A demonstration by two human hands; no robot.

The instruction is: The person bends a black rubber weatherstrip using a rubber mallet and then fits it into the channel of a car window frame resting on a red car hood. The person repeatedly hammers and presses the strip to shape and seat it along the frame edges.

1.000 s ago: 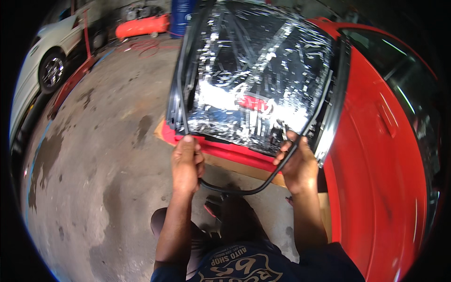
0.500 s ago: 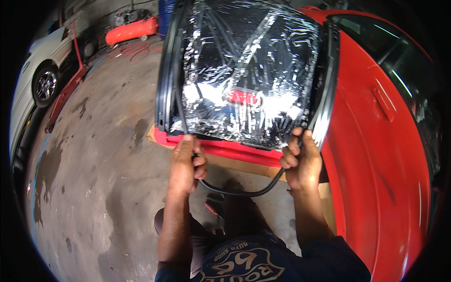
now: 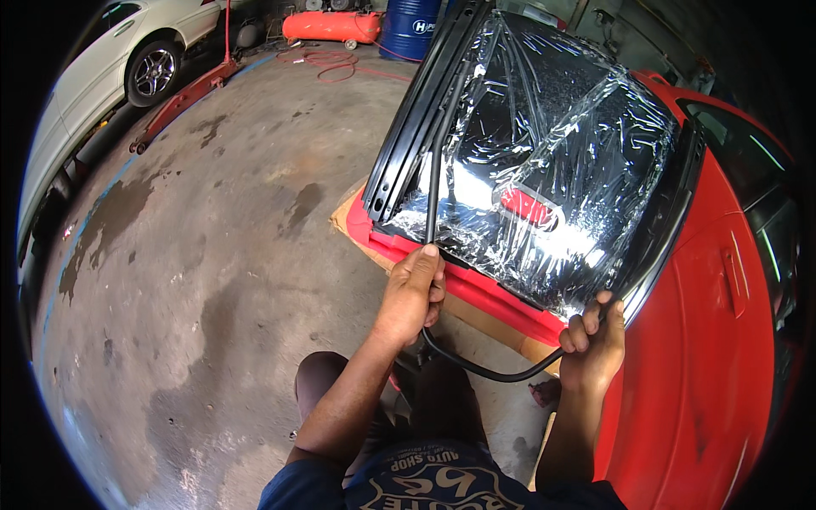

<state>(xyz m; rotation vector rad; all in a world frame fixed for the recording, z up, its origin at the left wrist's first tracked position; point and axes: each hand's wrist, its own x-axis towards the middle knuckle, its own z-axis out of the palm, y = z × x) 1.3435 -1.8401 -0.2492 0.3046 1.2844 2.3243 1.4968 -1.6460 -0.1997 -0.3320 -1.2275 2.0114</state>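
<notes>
My two hands grip a black rubber strip (image 3: pixel 497 376) that sags between them in a U-shaped loop. Fingers of my left hand (image 3: pixel 412 293) wrap round it at the near left corner of a black-framed panel, while my right hand (image 3: pixel 592 344) is closed on it at the near right corner. From each hand the strip runs away along that side of the panel. Crinkled clear plastic film (image 3: pixel 565 110) covers the panel's dark middle, and a red oval patch (image 3: pixel 525 206) shows in it. Black rails (image 3: pixel 408 140) line its left side.
Red padding (image 3: pixel 484 289) and cardboard (image 3: pixel 355 231) lie under the panel's near edge. A red car (image 3: pixel 680 382) stands close on the right. Far left are a white car (image 3: pixel 93 72) and a red floor jack (image 3: pixel 183 106); behind, a red compressor (image 3: pixel 331 27) and blue drum (image 3: pixel 408 30).
The view has swung left, so panel, hands and red car sit farther right in the picture. Both hands keep their grip on the rubber strip, and the loop hangs much as before.
</notes>
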